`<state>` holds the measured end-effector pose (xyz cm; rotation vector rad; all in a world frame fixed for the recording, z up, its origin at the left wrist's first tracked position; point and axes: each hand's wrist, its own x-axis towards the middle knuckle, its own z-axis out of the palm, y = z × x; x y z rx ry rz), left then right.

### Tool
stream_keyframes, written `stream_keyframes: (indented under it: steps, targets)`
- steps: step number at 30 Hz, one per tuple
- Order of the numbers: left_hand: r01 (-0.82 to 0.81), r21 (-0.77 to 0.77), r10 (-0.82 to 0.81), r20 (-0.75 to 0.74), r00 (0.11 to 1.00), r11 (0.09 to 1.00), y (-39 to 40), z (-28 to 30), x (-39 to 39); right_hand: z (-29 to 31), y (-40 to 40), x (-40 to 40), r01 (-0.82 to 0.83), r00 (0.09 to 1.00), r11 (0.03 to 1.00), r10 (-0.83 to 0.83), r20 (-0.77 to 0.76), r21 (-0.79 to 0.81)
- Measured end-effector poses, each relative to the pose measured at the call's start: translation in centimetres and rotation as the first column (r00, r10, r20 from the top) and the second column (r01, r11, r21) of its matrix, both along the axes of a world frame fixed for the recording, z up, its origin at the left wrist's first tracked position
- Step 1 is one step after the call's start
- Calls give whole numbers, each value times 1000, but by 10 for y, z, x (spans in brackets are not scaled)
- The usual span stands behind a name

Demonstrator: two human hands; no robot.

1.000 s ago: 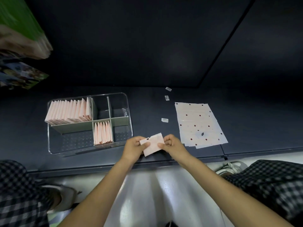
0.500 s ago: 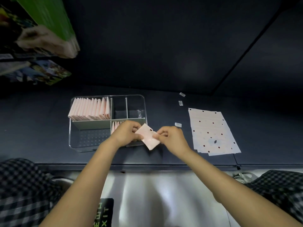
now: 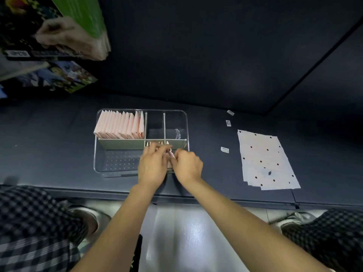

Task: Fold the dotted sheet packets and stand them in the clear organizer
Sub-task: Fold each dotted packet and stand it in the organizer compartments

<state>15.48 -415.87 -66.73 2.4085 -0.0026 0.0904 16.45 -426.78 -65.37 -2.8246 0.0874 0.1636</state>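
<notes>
here both hands [image 3: 170, 163] pinch a folded packet [image 3: 170, 160] over the dark mat [image 3: 59, 138].

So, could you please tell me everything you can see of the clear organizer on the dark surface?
The clear organizer is a shallow rectangular tray of transparent plastic with rounded corners, lying flat on the dark surface. Pale green dividers split it into compartments. The far-left one holds a full row of upright pink folded packets; two far compartments beside it look nearly bare. The near-left floor shows a dotted texture. Both hands, left and right, reach into a near compartment around a folded packet.
</notes>
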Motion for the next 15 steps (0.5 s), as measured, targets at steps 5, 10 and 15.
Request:
stream_keyframes:
  steps: [5, 10, 15]
  targets:
    - [21, 193, -23, 6, 1000, 981, 1, -5, -2, -6, -16, -16, -206, 977, 971, 198, 80, 122]
    - [12, 277, -14, 4, 1000, 961, -4, -5, -1, -16, -126, -28, -62, 988, 993, 47, 148, 101]
    - [-21, 354, 15, 18, 1000, 935, -16, -5, 1, -35, -249, -45, 283, 958, 959, -283, -56, 1]
